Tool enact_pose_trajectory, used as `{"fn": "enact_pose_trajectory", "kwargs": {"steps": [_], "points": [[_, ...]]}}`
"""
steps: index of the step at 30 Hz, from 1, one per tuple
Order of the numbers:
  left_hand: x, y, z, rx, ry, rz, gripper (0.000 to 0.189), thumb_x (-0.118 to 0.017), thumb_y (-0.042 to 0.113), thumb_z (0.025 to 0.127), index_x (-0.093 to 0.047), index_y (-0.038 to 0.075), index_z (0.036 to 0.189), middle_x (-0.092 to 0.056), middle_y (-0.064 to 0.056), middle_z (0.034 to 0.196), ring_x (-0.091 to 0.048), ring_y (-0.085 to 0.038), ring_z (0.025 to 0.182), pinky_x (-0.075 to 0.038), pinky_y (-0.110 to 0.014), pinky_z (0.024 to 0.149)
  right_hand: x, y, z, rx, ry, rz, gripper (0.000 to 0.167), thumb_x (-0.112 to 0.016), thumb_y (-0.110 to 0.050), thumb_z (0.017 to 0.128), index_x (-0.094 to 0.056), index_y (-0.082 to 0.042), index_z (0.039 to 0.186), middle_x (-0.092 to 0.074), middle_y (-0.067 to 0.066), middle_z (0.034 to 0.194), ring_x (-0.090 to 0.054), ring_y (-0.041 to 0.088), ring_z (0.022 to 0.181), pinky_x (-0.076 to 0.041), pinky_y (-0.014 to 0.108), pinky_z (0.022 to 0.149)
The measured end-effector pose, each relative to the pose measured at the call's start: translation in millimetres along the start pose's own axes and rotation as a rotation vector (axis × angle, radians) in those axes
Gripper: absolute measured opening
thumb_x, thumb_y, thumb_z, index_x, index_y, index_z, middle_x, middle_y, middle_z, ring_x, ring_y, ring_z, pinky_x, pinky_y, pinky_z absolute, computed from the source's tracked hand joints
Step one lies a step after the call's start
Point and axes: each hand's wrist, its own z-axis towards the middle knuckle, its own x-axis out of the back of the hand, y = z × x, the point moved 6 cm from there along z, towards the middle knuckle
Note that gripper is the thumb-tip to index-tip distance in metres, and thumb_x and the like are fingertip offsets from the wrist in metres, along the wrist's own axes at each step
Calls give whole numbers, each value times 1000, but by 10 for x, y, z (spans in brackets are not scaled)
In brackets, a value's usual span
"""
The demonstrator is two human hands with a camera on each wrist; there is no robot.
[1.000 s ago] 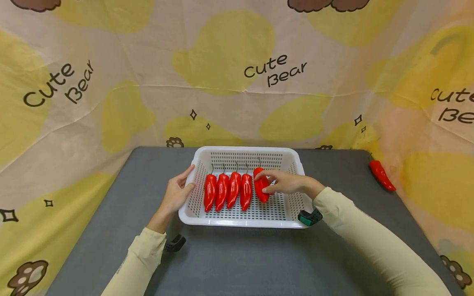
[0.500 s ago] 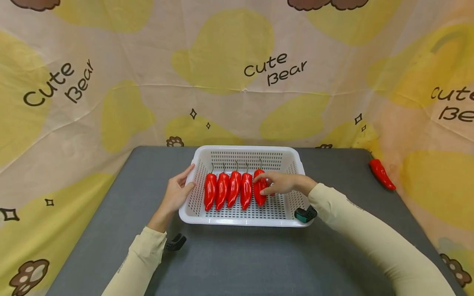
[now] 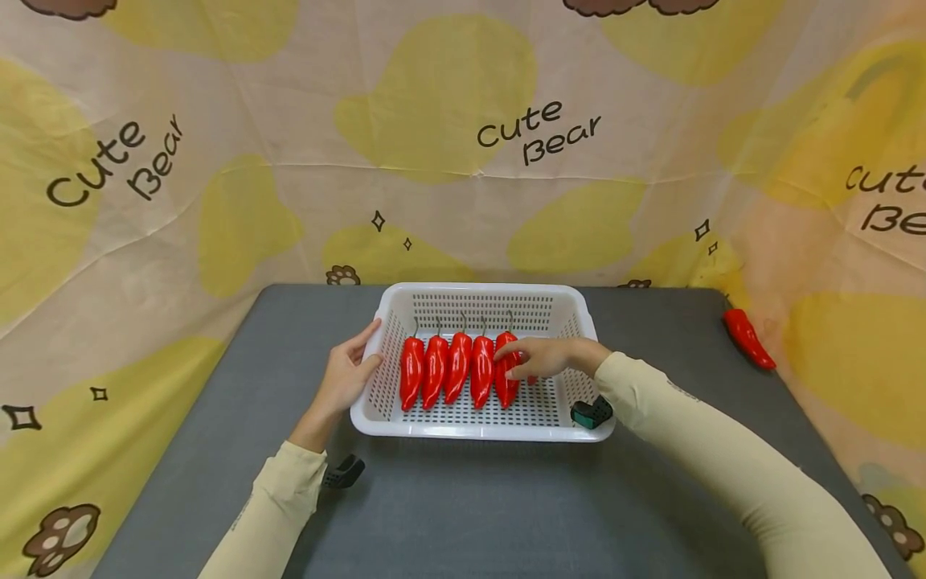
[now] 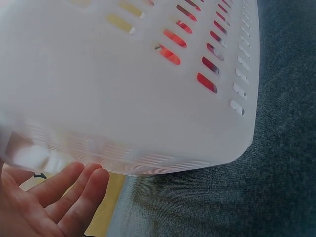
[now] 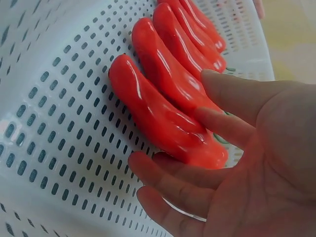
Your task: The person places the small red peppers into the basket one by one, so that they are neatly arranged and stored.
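Note:
My left hand (image 3: 342,376) holds the left end of a white slotted plastic basket (image 3: 463,433) by its rim; in the left wrist view its fingers (image 4: 79,202) lie along the outside wall. Several glossy red chili peppers (image 3: 411,374) lie side by side in the basket, stems toward the back. Over the rightmost chili pepper (image 5: 148,108) is my right hand (image 3: 546,357). Its fingers are loosely spread, with fingertips on and beside that pepper in the right wrist view. The hand covers part of this pepper in the head view.
One more red chili pepper (image 3: 749,338) lies by the right back edge of the dark grey table (image 3: 463,507). A patterned cloth (image 3: 434,121) hangs behind and at both sides. Dark wrist devices (image 3: 592,412) are worn at both wrists.
My right hand has shifted slightly left and loosened. The rightmost chili pepper came down slightly toward the front, straightened, and now lies still beside the others. My left hand stays on the basket.

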Motion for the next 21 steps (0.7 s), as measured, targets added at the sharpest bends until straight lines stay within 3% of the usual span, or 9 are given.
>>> {"fn": "enact_pose_trajectory", "kwargs": {"steps": [10,17,21], "points": [[0,-5,-2,4,-1,3,58,-52,-3,97,-42,6,153,-48,-27,151,-58,-45,123,-54,-52,97,66,-15,-34,13,17,32,62,-61,-29,99,-39,-17,156,-43,17,149,-58,31,111,-55,45,99],[-6,9,0,-1,-1,6,58,-52,-2,97,-42,6,154,-48,-27,151,-58,-46,124,-53,-52,96,155,1,-117,36,76,66,66,-59,-30,99,-33,-16,159,-38,19,158,-50,38,132,-49,55,109],[-2,15,-11,5,4,20,58,-52,-1,97,-42,7,154,-48,-28,151,-59,-47,123,-54,-53,95,204,18,-149,44,111,73,64,-58,-30,100,-34,-17,158,-35,20,160,-48,41,135,-49,58,109]]}}
